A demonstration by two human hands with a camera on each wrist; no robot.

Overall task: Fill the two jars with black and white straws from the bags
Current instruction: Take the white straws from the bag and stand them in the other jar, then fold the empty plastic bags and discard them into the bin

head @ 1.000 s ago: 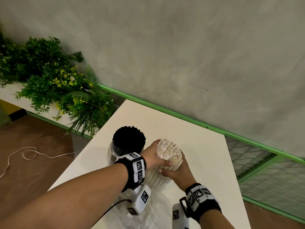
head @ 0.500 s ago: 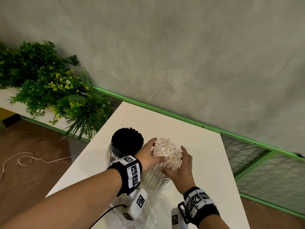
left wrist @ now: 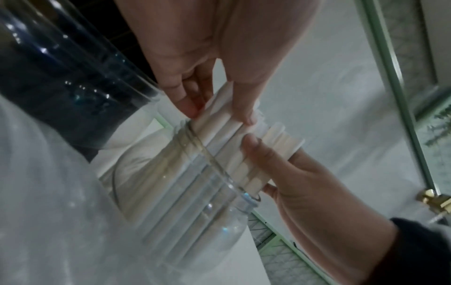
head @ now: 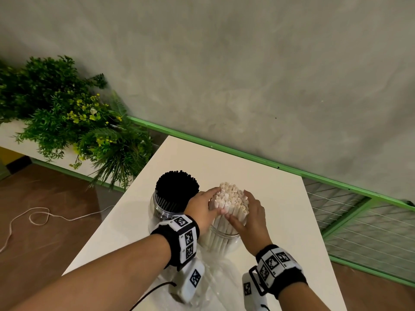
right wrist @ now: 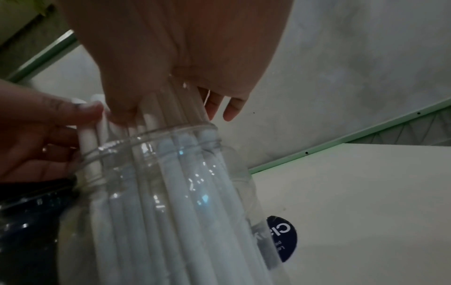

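A clear jar [head: 157, 217] packed with black straws [head: 176, 189] stands on the white table [head: 280, 221]. Right beside it a second clear jar [head: 221, 242] holds a bundle of white straws [head: 231, 198] that stick up above its rim. My left hand [head: 202, 208] cups the bundle's left side and my right hand [head: 252, 213] its right side, thumbs nearly meeting in front. In the left wrist view the left hand's fingers [left wrist: 187, 108] press on the white straws [left wrist: 231, 148]. In the right wrist view the white straws [right wrist: 168, 189] pass between the thumb and fingers of my right hand [right wrist: 171, 108].
A crumpled clear plastic bag [head: 215, 277] lies on the table just in front of the jars. Green plants [head: 74, 126] stand left of the table. A green rail [head: 247, 158] runs behind it, and a wire mesh panel [head: 359, 232] stands on the right. A cord [head: 33, 218] lies on the floor.
Both hands have loosened their tight hold near the bundle's front and moved to cup its two sides. The tops of the white straws have spread out wider.
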